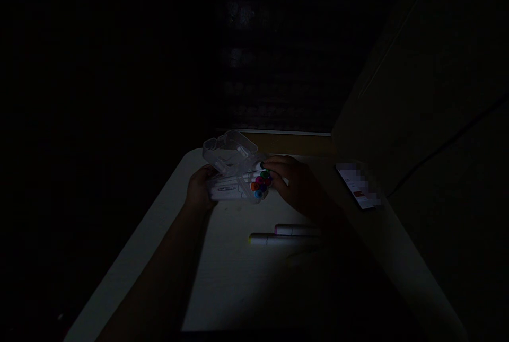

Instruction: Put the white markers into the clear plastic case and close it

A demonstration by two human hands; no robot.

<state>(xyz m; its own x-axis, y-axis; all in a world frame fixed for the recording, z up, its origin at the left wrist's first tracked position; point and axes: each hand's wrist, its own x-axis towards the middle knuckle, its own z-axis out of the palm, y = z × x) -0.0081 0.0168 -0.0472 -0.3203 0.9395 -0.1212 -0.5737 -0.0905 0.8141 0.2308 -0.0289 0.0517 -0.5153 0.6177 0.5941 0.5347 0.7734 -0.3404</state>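
My left hand (199,189) is closed round the left end of a clear plastic case (243,143), which is tilted above the white table with its lid raised. Inside lie several white-bodied markers (258,187), their orange, pink, green, purple and blue ends facing right. My right hand (293,180) is at that end, its fingertips closed on a white marker (257,167) with a dark end at the top of the bundle. Two more markers lie below my right hand, a yellow-ended marker (264,239) and a purple-ended marker (292,229); my forearm hides their right ends.
A phone (356,188) with a lit screen lies at the right side of the white table (222,273). A dark cable (445,146) runs down towards it along the right wall. The room is very dim, and the lower right table is in shadow.
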